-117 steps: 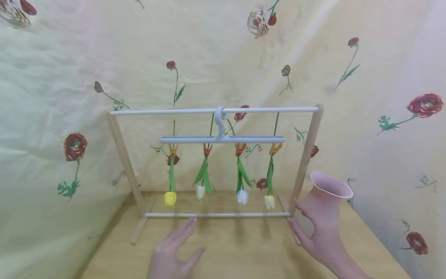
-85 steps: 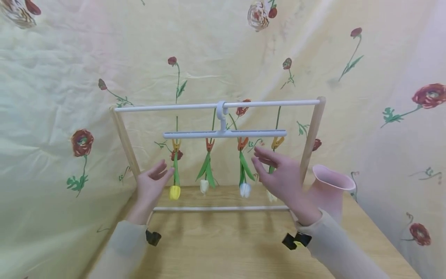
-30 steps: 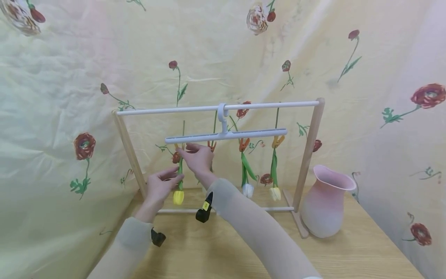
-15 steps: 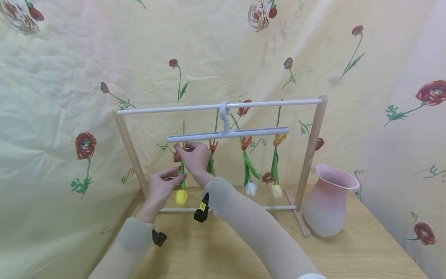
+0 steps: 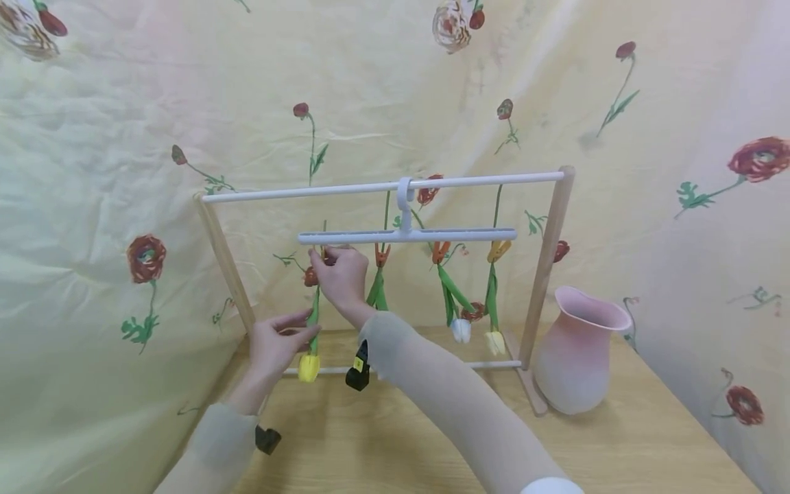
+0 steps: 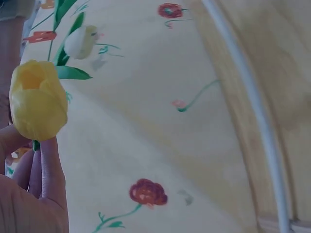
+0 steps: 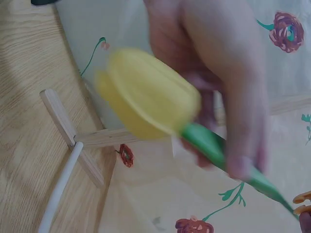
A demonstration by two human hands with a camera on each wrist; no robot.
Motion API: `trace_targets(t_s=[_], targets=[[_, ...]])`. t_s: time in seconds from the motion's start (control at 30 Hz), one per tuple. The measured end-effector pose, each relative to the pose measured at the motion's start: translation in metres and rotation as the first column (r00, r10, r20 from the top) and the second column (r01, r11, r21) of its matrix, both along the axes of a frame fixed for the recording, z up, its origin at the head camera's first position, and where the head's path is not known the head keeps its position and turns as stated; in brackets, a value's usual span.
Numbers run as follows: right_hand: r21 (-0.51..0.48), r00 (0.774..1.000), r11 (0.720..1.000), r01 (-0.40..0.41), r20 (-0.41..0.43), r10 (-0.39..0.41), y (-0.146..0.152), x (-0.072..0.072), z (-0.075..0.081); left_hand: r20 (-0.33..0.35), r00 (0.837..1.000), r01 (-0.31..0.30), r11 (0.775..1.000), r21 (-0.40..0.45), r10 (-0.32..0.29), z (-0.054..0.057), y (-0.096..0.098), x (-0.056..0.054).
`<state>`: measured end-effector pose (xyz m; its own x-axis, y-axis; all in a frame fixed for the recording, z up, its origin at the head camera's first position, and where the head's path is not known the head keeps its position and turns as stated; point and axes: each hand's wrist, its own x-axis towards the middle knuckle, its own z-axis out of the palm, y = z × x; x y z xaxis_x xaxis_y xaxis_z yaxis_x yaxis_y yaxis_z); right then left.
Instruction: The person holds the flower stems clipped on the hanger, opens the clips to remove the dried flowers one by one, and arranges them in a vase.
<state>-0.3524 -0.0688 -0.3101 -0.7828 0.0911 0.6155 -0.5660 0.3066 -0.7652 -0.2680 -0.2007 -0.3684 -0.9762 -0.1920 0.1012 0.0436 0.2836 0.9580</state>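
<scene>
At left wrist shows a white bloom (image 6: 81, 42) the headcam misses; left hand (image 5: 273, 348) pinches yellow tulip (image 5: 308, 368), right hand (image 5: 343, 276) its clip (image 7: 303, 198).

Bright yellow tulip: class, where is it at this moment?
In the head view, the bright yellow tulip hangs bloom-down left of centre, below the left end of the white hanger, gripped above the bloom by the left hand.

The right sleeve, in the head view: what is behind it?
The white lower rail runs behind the sleeve, showing on both sides. Green leaves drop behind its cuff; their bloom is covered, though the left wrist view shows it white.
</scene>
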Motion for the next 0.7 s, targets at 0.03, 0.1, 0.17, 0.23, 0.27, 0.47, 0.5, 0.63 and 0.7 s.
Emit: trace_targets(t_s=[0.03, 0.1, 0.17, 0.23, 0.27, 0.47, 0.5, 0.63, 0.7], targets=[[0.001, 1.0, 1.0, -0.006, 0.005, 0.006, -0.001, 0.001, 0.001, 0.005, 1.0, -0.005, 1.0, -0.026, 0.005, -0.003, -0.003, 0.005], [0.0, 1.0, 1.0, -0.02, 0.014, 0.02, -0.001, 0.002, 0.002, 0.009, 1.0, -0.005, 0.998, -0.065, 0.006, -0.011, -0.01, 0.014], [-0.006, 0.999, 1.0, -0.029, 0.022, 0.029, -0.002, 0.002, 0.003, 0.005, 1.0, 0.004, 0.995, -0.099, -0.004, -0.019, -0.017, 0.022], [-0.011, 0.999, 0.999, -0.035, 0.027, 0.035, -0.003, 0.003, 0.003, -0.017, 1.0, 0.017, 0.99, -0.137, -0.019, -0.026, -0.021, 0.031], [-0.01, 0.999, 0.999, -0.035, 0.027, 0.035, -0.003, 0.003, 0.004, -0.026, 0.999, 0.024, 0.988, -0.151, -0.028, -0.029, -0.023, 0.035], [-0.007, 0.998, 0.999, -0.044, 0.045, 0.044, -0.001, 0.002, 0.002, -0.054, 0.997, 0.044, 0.972, -0.229, -0.058, -0.037, -0.026, 0.054], [-0.008, 0.998, 0.999, -0.042, 0.046, 0.042, -0.001, 0.002, 0.001, -0.06, 0.996, 0.047, 0.97, -0.238, -0.063, -0.038, -0.026, 0.055], [-0.004, 0.998, 0.999, -0.036, 0.044, 0.036, 0.001, 0.002, 0.001, -0.101, 0.991, 0.06, 0.959, -0.277, -0.092, -0.041, -0.02, 0.058], [0.001, 0.998, 0.999, -0.035, 0.044, 0.035, 0.002, 0.003, 0.001, -0.119, 0.986, 0.073, 0.953, -0.295, -0.113, -0.043, -0.017, 0.058]])
